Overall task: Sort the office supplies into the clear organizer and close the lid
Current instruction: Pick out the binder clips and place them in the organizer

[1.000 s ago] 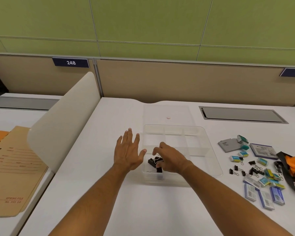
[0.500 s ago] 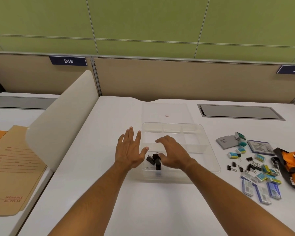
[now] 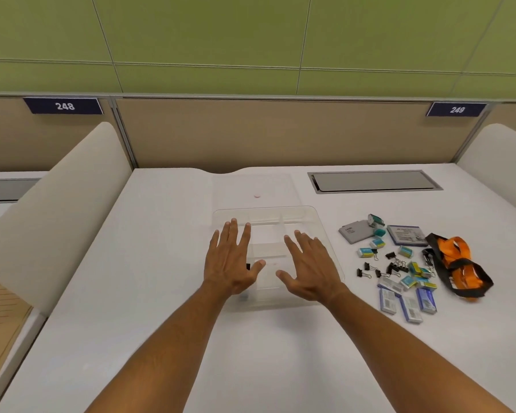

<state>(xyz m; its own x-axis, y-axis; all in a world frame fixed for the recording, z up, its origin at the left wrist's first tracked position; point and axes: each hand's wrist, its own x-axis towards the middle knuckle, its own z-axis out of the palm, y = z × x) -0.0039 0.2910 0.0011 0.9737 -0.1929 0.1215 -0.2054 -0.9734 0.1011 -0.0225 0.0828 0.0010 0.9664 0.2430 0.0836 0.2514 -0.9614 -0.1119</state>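
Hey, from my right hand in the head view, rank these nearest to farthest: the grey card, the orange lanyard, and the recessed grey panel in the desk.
From the right hand:
1. Grey card, just to its right, past the organizer's edge.
2. Recessed desk panel, at the back right of the desk.
3. Orange lanyard, far right, beyond the binder clips.

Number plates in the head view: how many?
2. Plate 248 is at upper left and plate 249 at upper right, both on the tan partition behind the desk. More could lie outside the frame.
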